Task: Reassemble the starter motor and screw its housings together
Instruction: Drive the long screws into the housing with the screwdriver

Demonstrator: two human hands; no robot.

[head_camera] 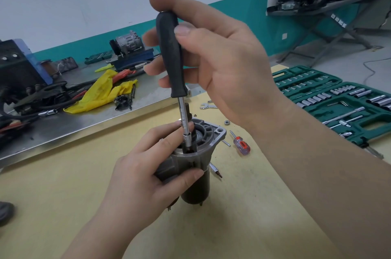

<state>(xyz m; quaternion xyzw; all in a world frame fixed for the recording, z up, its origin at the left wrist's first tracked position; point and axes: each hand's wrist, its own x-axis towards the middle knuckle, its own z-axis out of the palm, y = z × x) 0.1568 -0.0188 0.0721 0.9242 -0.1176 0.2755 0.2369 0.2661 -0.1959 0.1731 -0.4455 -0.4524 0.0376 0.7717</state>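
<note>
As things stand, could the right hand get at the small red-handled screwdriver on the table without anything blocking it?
Probably yes, once freed: the red-handled screwdriver lies in the open just right of the starter motor, below the right hand. But that hand is gripping the black-handled driver.

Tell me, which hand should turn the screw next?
Probably the right hand: it grips the driver, whose tip sits in the motor. The left hand holds the motor.

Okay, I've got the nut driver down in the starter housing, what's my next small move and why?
Probably twist the black-handled nut driver with your right hand to run the fastener down. Its socket tip already sits inside the upright starter motor, and your left hand grips the housing and steadies the shaft.
</note>
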